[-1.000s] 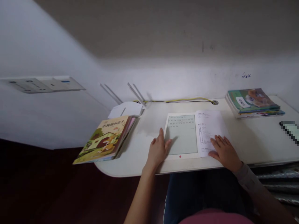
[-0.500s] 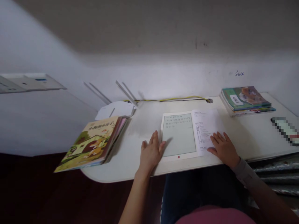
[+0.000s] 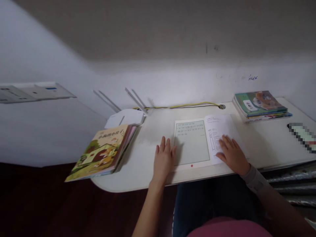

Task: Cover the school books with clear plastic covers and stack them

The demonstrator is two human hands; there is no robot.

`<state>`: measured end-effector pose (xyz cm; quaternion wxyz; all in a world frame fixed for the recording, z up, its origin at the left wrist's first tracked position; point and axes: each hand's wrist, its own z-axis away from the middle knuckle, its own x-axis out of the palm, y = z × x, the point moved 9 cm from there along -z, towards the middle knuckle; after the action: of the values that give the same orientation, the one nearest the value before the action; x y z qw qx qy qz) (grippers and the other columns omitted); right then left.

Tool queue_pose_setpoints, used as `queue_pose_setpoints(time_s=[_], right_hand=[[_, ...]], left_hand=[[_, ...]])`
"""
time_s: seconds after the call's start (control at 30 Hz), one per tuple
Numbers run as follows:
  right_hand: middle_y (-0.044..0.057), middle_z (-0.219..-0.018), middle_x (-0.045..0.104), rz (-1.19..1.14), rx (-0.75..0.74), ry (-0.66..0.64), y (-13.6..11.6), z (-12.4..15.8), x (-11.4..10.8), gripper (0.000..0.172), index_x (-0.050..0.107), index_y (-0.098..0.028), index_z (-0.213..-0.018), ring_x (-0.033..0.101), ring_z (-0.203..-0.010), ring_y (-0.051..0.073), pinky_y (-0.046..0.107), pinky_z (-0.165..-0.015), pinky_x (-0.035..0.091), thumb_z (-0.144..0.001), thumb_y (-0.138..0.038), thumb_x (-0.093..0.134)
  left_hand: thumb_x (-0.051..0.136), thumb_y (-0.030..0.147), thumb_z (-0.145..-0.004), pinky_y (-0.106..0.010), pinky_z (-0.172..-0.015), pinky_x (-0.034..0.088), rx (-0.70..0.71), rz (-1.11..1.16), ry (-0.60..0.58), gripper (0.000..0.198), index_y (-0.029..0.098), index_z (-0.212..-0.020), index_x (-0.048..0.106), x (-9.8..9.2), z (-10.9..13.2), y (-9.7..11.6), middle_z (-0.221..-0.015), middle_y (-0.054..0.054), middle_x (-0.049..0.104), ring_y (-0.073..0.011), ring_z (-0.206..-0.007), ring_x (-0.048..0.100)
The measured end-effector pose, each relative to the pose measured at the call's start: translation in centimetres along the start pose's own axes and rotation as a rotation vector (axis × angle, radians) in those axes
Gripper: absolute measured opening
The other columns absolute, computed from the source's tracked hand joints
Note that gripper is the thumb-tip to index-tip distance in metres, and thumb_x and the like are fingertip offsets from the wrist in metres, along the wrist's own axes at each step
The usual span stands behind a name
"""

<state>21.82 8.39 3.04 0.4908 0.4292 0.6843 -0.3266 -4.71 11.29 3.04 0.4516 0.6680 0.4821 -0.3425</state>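
Fingers (image 3: 168, 145) released on both hands, nothing gripped. The left hand (image 3: 163, 161) lies flat on the bench (image 3: 269, 148), just beside a white-framed e-ink tablet (image 3: 192, 141); the right hand (image 3: 232, 156) rests on a printed sheet (image 3: 219, 131) at the tablet's right edge. A picture book stack (image 3: 100, 154) sits to the left, more books (image 3: 259, 105) at the bench's far right.

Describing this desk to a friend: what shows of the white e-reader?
The white e-reader lies flat near the front edge of the desk. White plastic-looking frame, grey-green screen with rows of dark text at top, red dot below. A printed sheet meets its right side; the left hand touches its left edge.
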Motion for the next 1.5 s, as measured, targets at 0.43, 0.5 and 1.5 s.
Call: queue_pose_setpoints(time_s=[0.43,0.5,1.5], right_hand=[[0.021,-0.146,0.031,-0.027,0.046,-0.113,-2.9,-1.3,2.4,0.061,0.043,-0.023,-0.136,0.030,-0.131,0.040,0.058,-0.100,0.027,-0.085,-0.057,0.045],[0.020,-0.146,0.031,-0.026,0.044,-0.104,-2.9,-1.3,2.5,0.061,0.042,-0.024,-0.137,0.030,-0.132,0.040,0.057,-0.100,0.027,-0.086,-0.058,0.044],[0.023,-0.143,0.035,0.031,0.132,-0.110,-1.0,-0.7,2.1,0.060,0.042,-0.022,-0.137,0.033,-0.130,0.041,0.057,-0.098,0.029,-0.087,-0.055,0.045]], left_hand=[[0.031,0.039,-0.093,-0.049,-0.103,0.037,0.224,-0.044,-0.105,0.052,0.003,-0.130,0.043,3.3,0.8,6.1,-0.137,-0.026,0.043,-0.0318,-0.130,0.038],[0.032,0.051,-0.090,-0.053,-0.101,0.036,0.118,-0.091,-0.115,0.066,0.002,-0.133,0.039,3.4,0.5,4.4,-0.136,-0.029,0.041,-0.0358,-0.130,0.036],[0.024,0.050,-0.091,-0.054,-0.106,0.026,-0.037,0.054,-0.160,0.070,0.000,-0.139,0.026,4.0,1.4,-1.0,-0.139,-0.026,0.039,-0.0317,-0.133,0.034]])
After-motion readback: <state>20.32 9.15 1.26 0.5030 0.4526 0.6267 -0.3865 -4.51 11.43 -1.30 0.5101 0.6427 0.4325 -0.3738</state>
